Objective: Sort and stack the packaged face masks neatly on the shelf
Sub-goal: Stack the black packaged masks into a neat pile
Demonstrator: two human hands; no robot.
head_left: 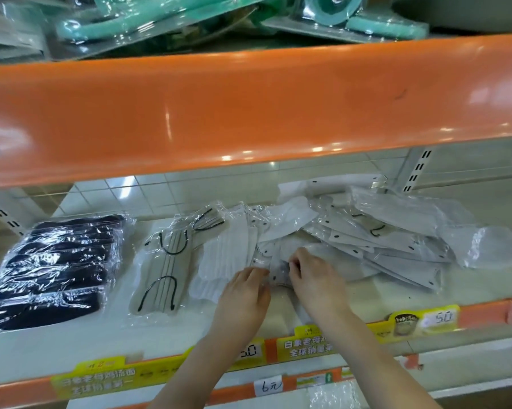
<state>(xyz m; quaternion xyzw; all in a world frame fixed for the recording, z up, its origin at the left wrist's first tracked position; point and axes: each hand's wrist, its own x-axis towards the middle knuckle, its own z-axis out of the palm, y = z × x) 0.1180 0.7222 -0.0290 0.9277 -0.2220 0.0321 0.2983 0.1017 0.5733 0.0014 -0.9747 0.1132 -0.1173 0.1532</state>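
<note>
You are working in the middle of the sort: both hands are meeting on one clear-wrapped pale mask packet [278,268] at the front centre of the shelf [80,346], at the near edge of the loose heap. Your left hand [243,293] is lying on the packet's left end with fingers bent down onto the film, and your right hand [313,276] is pinching its right end with curled fingertips, so the packet is being held between the two. Black masks [53,270] are already lying in a tidy overlapped stack at the left, grey masks with black ear loops [166,267] are sitting just beside them, and pleated white masks [222,261] are lying next, touching your left hand. The unsorted pile of pale packets [375,240] is sprawling to the right, tilted and overlapping, well short of neat. The next move is probably calling for you to work this packet free, judge its type, and lay it square on the matching stack; the slippery film is likely to drag neighbours along, so lift rather than slide. The orange upper shelf [248,107] is overhanging your working space, with green packaged goods [189,16] above it, and yellow price labels [305,343] are lining the front rail beneath your wrists.
</note>
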